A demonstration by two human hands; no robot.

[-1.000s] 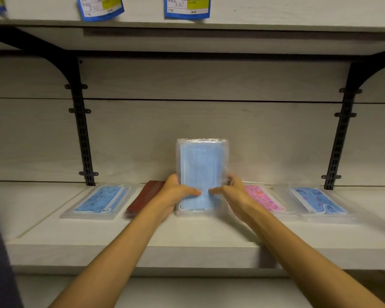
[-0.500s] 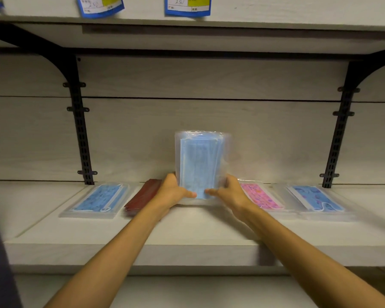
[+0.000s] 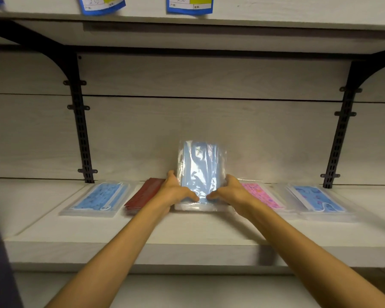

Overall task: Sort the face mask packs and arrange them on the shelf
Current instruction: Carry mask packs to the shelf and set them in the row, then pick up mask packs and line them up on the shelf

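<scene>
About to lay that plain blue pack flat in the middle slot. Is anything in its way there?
Yes. Another clear pack already lies flat under the plain blue pack held by the left hand and right hand. The red pack and pink pack flank the slot closely.

The scene is dim and warm-toned, the upper board throwing a dark band of shadow under itself while the shelf [image 3: 120, 232] catches soft light from in front and above, and both forearms cast blurred shadows onto its surface. Glare streaks the clear wrap of the upright blue mask pack [image 3: 200, 170], washing out its lower part. Wide-angle distortion bows the black brackets [image 3: 81, 130] and shelf edges outward, and the price tags [image 3: 189, 4] at the top are smeared.
</scene>
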